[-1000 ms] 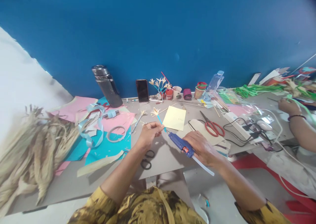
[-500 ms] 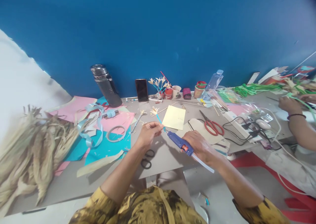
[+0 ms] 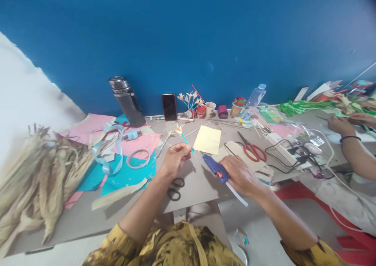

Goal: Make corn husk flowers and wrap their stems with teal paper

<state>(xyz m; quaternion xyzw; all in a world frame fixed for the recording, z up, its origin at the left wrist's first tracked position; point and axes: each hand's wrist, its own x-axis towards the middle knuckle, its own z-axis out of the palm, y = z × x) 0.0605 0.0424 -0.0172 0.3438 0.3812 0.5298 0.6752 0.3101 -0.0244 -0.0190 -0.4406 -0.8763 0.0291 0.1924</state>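
Between the fingertips of my left hand (image 3: 175, 158) is a husk flower (image 3: 183, 136) with a pale head and a blue-wrapped stem, its lower end pointing right. My right hand (image 3: 238, 173) is wrapped around a blue glue gun (image 3: 216, 168); a clear glue stick sticks out of its back. The gun's nozzle points toward the stem, apart from it. A yellow paper pad (image 3: 207, 140) lies just beyond both hands. Black-handled scissors (image 3: 175, 189) lie below my left wrist, partly hidden by it. Another flower stem (image 3: 166, 141) rests left of my left hand.
Dried corn husks (image 3: 44, 184) cover the left side. A dark flask (image 3: 126, 101), phone (image 3: 169, 107) and finished flowers (image 3: 190, 99) stand by the wall. Red-handled scissors (image 3: 253, 150) and a corded power strip (image 3: 283, 148) lie right. A co-worker's hands (image 3: 340, 126) work at far right.
The glue gun has drawn back to the right, away from the stem. My left hand has shifted slightly left with the flower. The co-worker's hands have moved left.
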